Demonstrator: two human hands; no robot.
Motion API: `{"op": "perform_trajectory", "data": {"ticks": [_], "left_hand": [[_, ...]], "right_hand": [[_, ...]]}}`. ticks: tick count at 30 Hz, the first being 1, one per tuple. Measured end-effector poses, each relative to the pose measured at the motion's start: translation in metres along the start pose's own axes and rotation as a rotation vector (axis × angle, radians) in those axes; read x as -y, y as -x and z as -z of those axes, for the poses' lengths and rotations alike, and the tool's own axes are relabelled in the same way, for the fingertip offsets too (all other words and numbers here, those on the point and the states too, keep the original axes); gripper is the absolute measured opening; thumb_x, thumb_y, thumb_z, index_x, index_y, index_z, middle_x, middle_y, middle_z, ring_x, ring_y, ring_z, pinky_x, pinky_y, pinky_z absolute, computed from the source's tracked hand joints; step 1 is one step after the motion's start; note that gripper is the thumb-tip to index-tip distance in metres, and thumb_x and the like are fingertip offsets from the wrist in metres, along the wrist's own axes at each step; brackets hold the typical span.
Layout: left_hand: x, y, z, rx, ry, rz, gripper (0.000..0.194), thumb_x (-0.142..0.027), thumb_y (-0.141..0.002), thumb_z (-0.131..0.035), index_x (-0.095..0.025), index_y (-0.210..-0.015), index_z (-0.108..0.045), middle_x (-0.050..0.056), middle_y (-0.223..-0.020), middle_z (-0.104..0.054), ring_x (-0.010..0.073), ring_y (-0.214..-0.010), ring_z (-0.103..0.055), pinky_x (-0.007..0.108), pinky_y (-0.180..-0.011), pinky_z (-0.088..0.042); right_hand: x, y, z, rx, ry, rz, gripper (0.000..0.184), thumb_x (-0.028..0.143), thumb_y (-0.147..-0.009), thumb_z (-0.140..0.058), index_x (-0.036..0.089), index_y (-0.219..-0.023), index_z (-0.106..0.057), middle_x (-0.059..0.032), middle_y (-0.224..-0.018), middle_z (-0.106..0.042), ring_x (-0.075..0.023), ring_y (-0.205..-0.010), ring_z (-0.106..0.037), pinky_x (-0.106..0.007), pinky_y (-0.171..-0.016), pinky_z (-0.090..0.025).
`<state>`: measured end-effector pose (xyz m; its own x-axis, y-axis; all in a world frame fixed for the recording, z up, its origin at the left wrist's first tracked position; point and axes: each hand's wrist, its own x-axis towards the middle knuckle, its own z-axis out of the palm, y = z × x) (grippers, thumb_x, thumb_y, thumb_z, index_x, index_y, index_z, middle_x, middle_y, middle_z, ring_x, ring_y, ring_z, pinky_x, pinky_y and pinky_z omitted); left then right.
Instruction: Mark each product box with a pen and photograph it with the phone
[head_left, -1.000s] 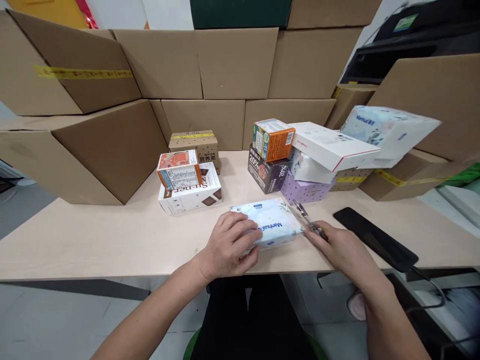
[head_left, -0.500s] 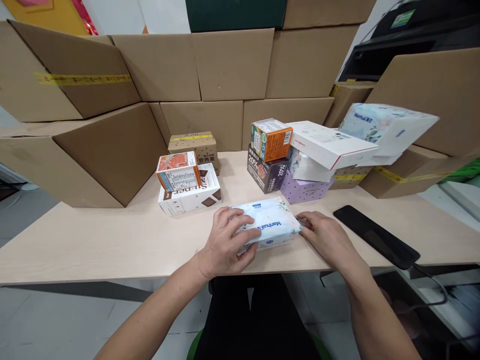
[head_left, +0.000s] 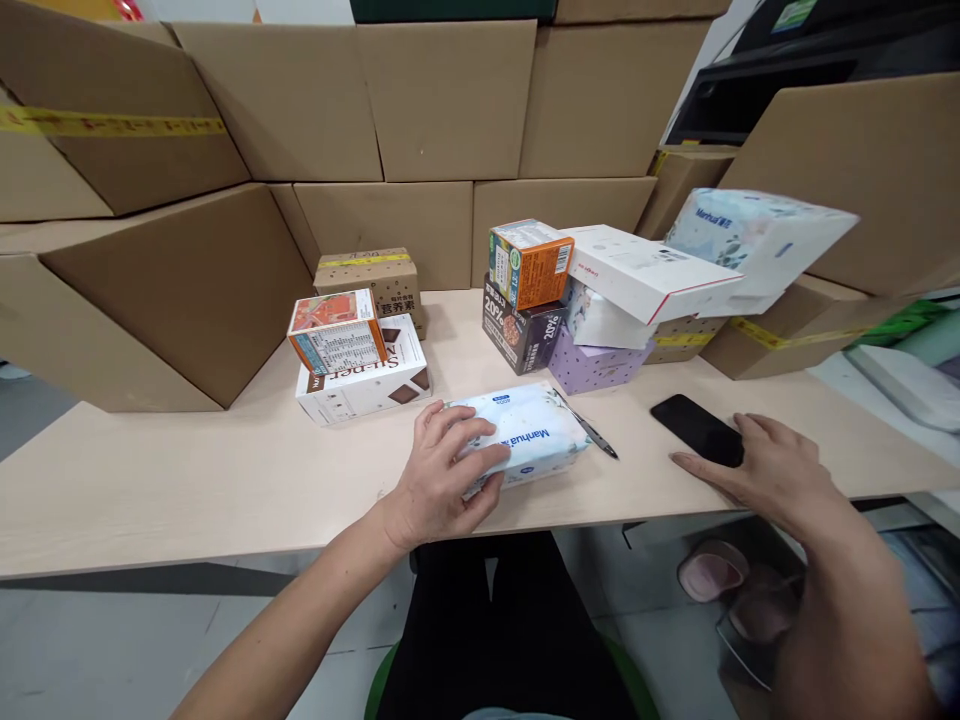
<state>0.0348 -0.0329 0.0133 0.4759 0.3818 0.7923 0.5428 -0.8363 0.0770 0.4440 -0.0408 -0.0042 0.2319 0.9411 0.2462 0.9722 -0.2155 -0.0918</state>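
Observation:
A white and pale blue pack of tissues (head_left: 541, 425) lies flat near the table's front edge. My left hand (head_left: 456, 468) grips its left end, fingers over the top and thumb along the near side. A dark pen (head_left: 598, 433) lies on the table against the pack's right end, with its far part running along the pack. Farther right, my right hand (head_left: 784, 468) is closed around the right part of a black phone (head_left: 696, 428), thumb at the near edge; the phone's right end is hidden under the hand.
At the back left, an orange box (head_left: 341, 335) sits on a white biscuit box (head_left: 367, 385) before a brown carton (head_left: 379, 285). Centre right stand stacked packages: an orange box (head_left: 529, 265), dark box (head_left: 517, 335), purple box (head_left: 600, 365), white flat box (head_left: 645, 270). Cardboard walls (head_left: 427, 105) enclose the back.
My right hand has left the pack's right end and moved right onto the phone. The pen now shows beside the pack. My left hand stays on the pack; the camera view has shifted slightly.

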Motion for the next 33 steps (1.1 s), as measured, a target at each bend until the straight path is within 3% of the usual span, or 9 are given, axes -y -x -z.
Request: {"op": "perform_trajectory", "data": {"ticks": [3,7,11,15,24,33], "left_hand": [[0.0,0.0,0.0,-0.005,0.003,-0.004,0.026,-0.019,-0.081,-0.067,-0.023,-0.107,-0.064,0.009,-0.111,-0.068,0.0305,-0.113,-0.059,0.056,-0.101,-0.042],[0.001,0.001,-0.001,-0.002,0.003,0.001,0.028,-0.02,-0.081,-0.067,-0.024,-0.109,-0.064,0.008,-0.112,-0.068,0.0299,-0.114,-0.06,0.056,-0.103,-0.041],[0.002,0.001,-0.001,-0.002,-0.002,-0.008,0.029,-0.02,-0.081,-0.067,-0.024,-0.109,-0.063,0.008,-0.112,-0.068,0.0297,-0.113,-0.06,0.055,-0.102,-0.042],[0.002,0.001,-0.001,0.005,0.001,-0.013,0.03,-0.019,-0.081,-0.067,-0.023,-0.11,-0.063,0.009,-0.112,-0.068,0.0303,-0.113,-0.059,0.055,-0.102,-0.043],[0.002,0.001,-0.002,-0.007,0.008,0.002,0.028,-0.021,-0.081,-0.066,-0.024,-0.109,-0.064,0.009,-0.111,-0.068,0.0296,-0.112,-0.06,0.055,-0.102,-0.043],[0.002,0.0,-0.001,0.002,0.001,-0.016,0.03,-0.02,-0.081,-0.067,-0.023,-0.11,-0.064,0.01,-0.112,-0.068,0.0296,-0.111,-0.06,0.054,-0.1,-0.045]], "right_hand": [[-0.022,-0.009,-0.006,0.098,-0.07,0.046,0.079,0.072,-0.083,-0.057,0.006,-0.125,-0.064,-0.0309,-0.123,-0.062,-0.0424,-0.116,-0.06,-0.046,-0.09,-0.046],[-0.038,-0.02,-0.008,0.091,-0.135,0.037,0.068,0.065,-0.079,-0.066,0.007,-0.115,-0.069,-0.0263,-0.107,-0.064,-0.0371,-0.1,-0.064,-0.044,-0.084,-0.048],[-0.04,-0.025,0.0,0.183,-0.144,-0.054,0.062,0.062,-0.071,-0.075,0.011,-0.107,-0.074,-0.0191,-0.093,-0.062,-0.0344,-0.088,-0.063,-0.045,-0.08,-0.048],[-0.03,-0.017,0.011,0.227,-0.153,-0.059,0.059,0.059,-0.079,-0.068,0.011,-0.114,-0.073,-0.0191,-0.098,-0.062,-0.0332,-0.095,-0.062,-0.042,-0.088,-0.048],[0.002,0.013,0.016,-0.019,-0.191,0.048,0.059,0.055,-0.084,-0.066,0.014,-0.126,-0.06,-0.0232,-0.116,-0.064,-0.0373,-0.105,-0.064,-0.043,-0.088,-0.049],[0.083,0.039,0.026,-0.378,-0.46,0.31,0.066,0.054,-0.081,-0.071,0.019,-0.133,-0.051,-0.0144,-0.119,-0.062,-0.0331,-0.112,-0.061,-0.045,-0.091,-0.052]]}}
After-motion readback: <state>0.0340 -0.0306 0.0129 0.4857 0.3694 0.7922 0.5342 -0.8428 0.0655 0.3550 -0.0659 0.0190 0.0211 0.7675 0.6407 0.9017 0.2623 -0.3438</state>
